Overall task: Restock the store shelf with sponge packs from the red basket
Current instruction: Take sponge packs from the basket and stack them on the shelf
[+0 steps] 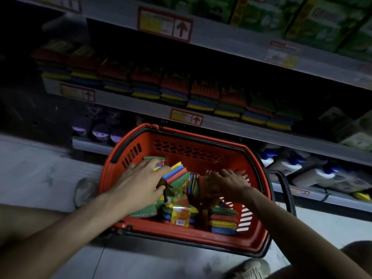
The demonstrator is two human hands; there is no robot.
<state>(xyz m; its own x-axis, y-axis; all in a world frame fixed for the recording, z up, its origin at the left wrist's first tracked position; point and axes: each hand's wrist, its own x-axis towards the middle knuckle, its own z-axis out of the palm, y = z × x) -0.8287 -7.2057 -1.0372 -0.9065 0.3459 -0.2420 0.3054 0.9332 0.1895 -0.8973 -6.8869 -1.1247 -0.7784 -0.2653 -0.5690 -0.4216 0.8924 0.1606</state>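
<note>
A red basket (181,146) stands on the floor below the shelves, holding several multicoloured sponge packs. My left hand (141,178) reaches into its left side and grips a sponge pack (177,176) with blue, red and green layers. My right hand (231,182) is over the right side, its fingers spread on another pack (209,186) wrapped in shiny film. More packs (221,220) lie stacked at the basket's near right. The shelf (141,103) above carries a long row of matching sponge packs (175,87).
The top shelf holds green boxes (322,23). Purple-lidded containers (96,129) stand on the low shelf to the left, white bottles with blue caps (302,168) to the right. My shoes (84,190) (251,268) rest on the grey floor beside the basket.
</note>
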